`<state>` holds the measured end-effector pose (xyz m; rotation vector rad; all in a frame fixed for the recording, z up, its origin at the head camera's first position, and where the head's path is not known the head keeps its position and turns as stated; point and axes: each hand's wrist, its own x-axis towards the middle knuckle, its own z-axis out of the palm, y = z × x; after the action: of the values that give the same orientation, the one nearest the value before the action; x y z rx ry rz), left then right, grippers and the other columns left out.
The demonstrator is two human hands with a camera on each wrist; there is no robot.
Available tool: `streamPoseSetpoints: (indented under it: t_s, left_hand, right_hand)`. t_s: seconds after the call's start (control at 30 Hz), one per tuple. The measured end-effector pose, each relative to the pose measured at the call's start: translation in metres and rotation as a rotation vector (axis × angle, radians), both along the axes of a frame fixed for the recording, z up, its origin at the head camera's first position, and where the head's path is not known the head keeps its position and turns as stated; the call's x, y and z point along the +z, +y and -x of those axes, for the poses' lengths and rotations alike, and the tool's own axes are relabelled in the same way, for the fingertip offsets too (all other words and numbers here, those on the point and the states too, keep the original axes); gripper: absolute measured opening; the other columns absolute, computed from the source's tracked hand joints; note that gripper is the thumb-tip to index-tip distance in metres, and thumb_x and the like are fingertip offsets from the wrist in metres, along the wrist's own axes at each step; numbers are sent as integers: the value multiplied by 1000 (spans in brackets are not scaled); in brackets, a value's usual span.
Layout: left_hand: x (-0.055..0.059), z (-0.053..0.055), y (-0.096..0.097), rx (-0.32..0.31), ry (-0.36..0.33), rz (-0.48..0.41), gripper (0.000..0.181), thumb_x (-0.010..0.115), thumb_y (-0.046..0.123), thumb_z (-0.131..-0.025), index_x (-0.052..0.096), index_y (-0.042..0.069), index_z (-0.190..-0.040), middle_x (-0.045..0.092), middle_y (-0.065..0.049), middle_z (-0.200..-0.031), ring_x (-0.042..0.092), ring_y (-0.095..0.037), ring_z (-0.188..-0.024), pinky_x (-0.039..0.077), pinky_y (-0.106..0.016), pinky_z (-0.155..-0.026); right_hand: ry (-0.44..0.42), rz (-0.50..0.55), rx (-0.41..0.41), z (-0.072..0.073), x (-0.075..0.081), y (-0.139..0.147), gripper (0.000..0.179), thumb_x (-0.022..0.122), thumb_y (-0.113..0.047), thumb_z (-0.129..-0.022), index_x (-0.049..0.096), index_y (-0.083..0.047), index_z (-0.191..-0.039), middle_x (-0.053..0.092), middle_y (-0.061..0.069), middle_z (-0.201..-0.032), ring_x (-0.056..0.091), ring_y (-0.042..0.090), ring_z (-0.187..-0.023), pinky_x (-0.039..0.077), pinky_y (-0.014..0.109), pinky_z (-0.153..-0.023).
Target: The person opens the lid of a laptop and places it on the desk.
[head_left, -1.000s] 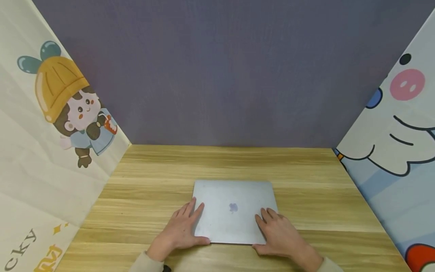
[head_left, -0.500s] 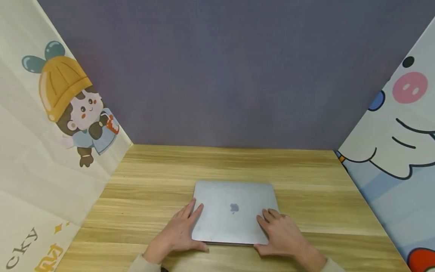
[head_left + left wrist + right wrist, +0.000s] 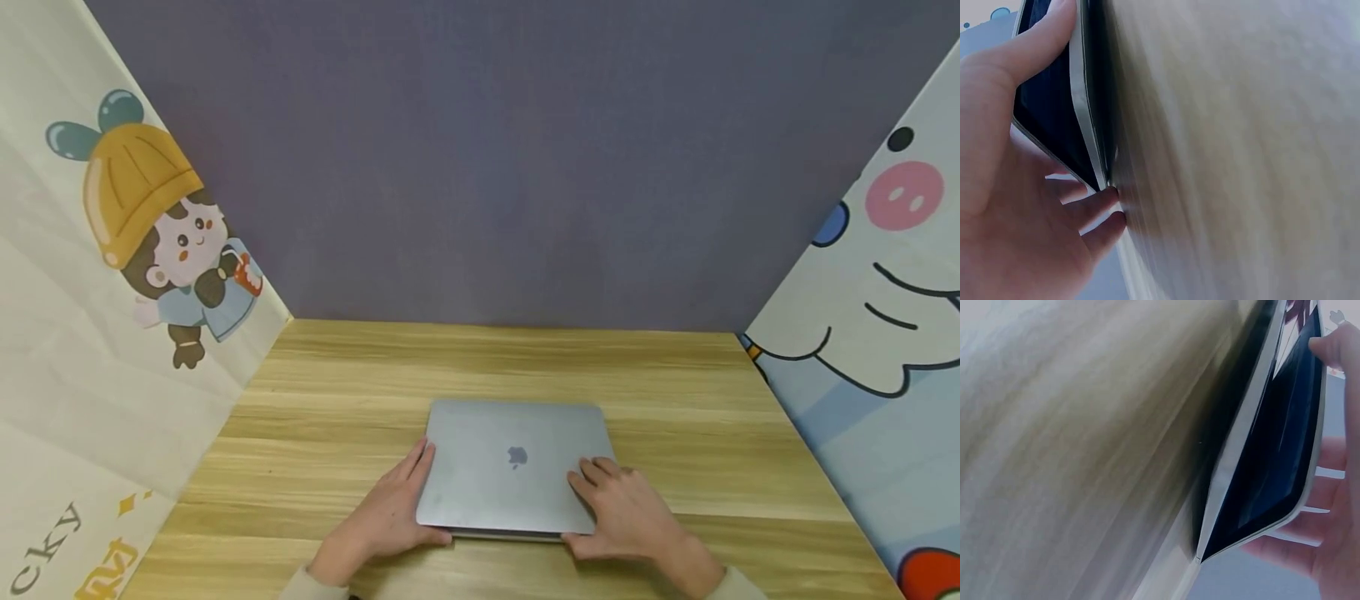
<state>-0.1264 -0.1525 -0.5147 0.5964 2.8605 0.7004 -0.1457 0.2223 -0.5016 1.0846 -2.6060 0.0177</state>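
A silver laptop (image 3: 495, 492) lies on the wooden table, its lid lifted slightly along the front edge. A dark gap shows between lid and base. My left hand (image 3: 386, 512) holds the left front corner, thumb at the front edge and fingers along the left side. In the left wrist view that thumb reaches across the dark screen (image 3: 1050, 128) to the edge of the base (image 3: 1079, 81). At the right front corner, my right hand (image 3: 630, 517) pinches the lid. Its thumb is at the screen's edge in the right wrist view, with the fingers (image 3: 1322, 490) behind the lid.
Wooden table (image 3: 337, 375) surrounds the laptop. A grey-purple panel (image 3: 510, 167) stands at the back. Cartoon-printed sheets flank the table: a yellow-hatted figure (image 3: 142, 183) on the left and a white pig-nosed figure (image 3: 855, 317) on the right.
The lid's front edge has risen, opening a narrow gap above the base. The left hand's fingers have slid off the lid's top toward the left side. The right hand has barely moved.
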Motion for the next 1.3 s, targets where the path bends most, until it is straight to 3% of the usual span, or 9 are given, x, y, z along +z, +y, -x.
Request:
streamPoseSetpoints:
  t_s: [0.3,0.67,1.0,1.3]
  left_hand:
    - [-2,-2,-9,-6,-14,-73,134,89,53,-69,10,-5,-160,13,-27,-166,22,-40,-151,28,-57,-118]
    - [1,-4,-15,25,-60,-125,143,90,57,-63,6,-6,-160,13,-29,-165,21,-42,-151,28,-59,-117]
    - [-1,-6,-21,-10,-32,-174,136,93,52,-62,14,5,-163,23,-18,-166,29,-40,-149,27,-60,-117]
    - [2,-7,-24,9,-10,-108,126,92,52,-63,27,3,-159,40,-23,-155,41,-41,-140,34,-60,-112]
  right_hand:
    - [-41,7,-22,-3,8,-3,74,67,-77,-74,78,-12,-109,74,12,-109,70,30,-96,61,41,-64]
    - [-90,61,-28,-6,18,-5,70,71,-73,-74,78,-12,-107,75,12,-107,71,31,-94,61,41,-63]
    - [-152,105,-45,-5,33,-9,63,76,-67,-74,80,-13,-106,76,9,-105,72,29,-93,61,41,-66]
    - [-159,103,-76,-5,47,-16,58,75,-65,-74,80,-16,-103,75,0,-101,71,21,-88,57,35,-60]
